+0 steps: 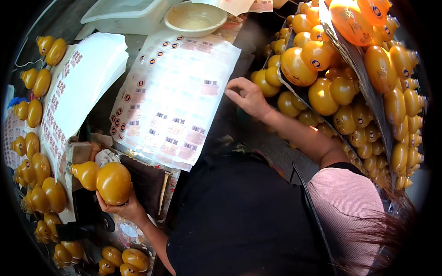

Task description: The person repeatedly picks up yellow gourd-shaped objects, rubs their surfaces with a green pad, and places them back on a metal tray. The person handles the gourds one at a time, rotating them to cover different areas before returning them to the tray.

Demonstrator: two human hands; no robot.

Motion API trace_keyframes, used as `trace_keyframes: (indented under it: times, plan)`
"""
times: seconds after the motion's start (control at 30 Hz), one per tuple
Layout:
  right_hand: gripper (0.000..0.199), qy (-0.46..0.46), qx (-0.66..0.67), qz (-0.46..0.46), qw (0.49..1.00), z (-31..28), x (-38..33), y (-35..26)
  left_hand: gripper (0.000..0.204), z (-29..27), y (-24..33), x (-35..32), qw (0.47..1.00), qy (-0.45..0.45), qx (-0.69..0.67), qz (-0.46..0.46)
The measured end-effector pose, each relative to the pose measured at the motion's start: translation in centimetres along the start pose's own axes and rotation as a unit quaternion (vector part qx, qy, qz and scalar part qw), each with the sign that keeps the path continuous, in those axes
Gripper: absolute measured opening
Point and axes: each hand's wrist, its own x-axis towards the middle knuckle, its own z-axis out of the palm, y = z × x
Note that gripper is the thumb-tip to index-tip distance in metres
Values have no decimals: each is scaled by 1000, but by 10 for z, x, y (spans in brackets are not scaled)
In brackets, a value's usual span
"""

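Note:
My left hand (123, 207) is wrapped round the wide base of a glossy amber gourd-shaped bottle (113, 183). The bottle lies tilted on its side, its narrow neck pointing left. At the right edge of a white sticker sheet (179, 103), my right hand (248, 95) is closed with thumb and fingers drawn together. Whether anything is pinched there is too small to tell. Round emblem stickers and barcode labels remain on parts of the sheet, with bare backing between them. Under the held bottle are a crumpled white cloth (107, 157) and a dark cloth pad (142, 181).
Stacked cardboard layers at right carry many amber bottles (324, 94). More bottles (40, 166) line the left edge, beside another stack of printed sheets (87, 78). A cream bowl (195, 19) and a translucent plastic tub (124, 16) stand at the far side.

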Motion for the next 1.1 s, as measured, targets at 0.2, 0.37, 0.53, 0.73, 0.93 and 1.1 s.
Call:
trace_keyframes:
  times: [0.2,0.37,0.53,0.73,0.93,1.1]
  plan:
    - [46,76,294,365,880,63,12,-47,86,0,-1,-4,1000,-1,-20,16]
    - [16,73,331,387,858,34,-13,-4,95,-10,0,2,998,-41,-33,-25]
    - [9,114,234,110,959,19,14,-20,98,-17,-2,-1,998,-43,34,5]
    - [11,-102,134,15,986,61,69,-123,105,-13,4,0,992,-54,-81,-75]
    - [10,-395,153,-92,901,113,86,-215,104,-22,18,7,996,-54,65,-22]
    - [10,-498,177,-190,828,136,96,-247,109,-20,18,8,997,-30,38,-57]
